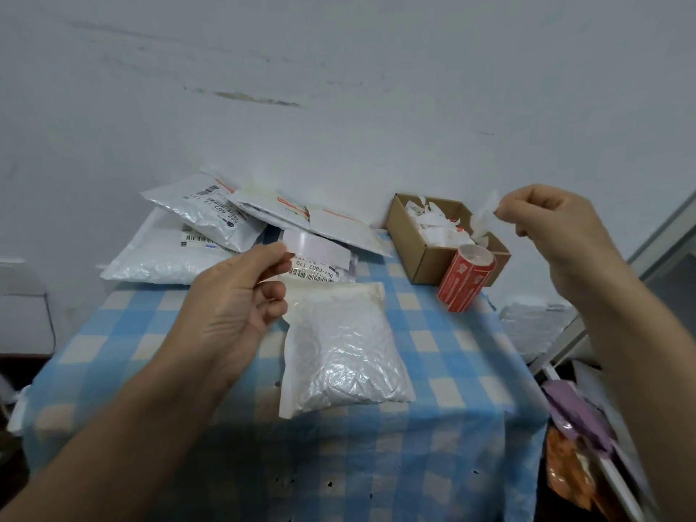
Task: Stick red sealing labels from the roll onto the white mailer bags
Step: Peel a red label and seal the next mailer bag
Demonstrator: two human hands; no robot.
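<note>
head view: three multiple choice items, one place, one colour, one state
1. Where does the label roll stand? A inside a drawer B beside the cardboard box C on the floor
2. What colour is the tablecloth? A plain green B red stripes C blue and white checks
3. What is the right hand doing? A pinching a white paper strip B lying flat and empty C gripping the roll
Answers: 1 B, it stands by the box's corner; 2 C, checks run all over it; 3 A, it holds the strip up.
</note>
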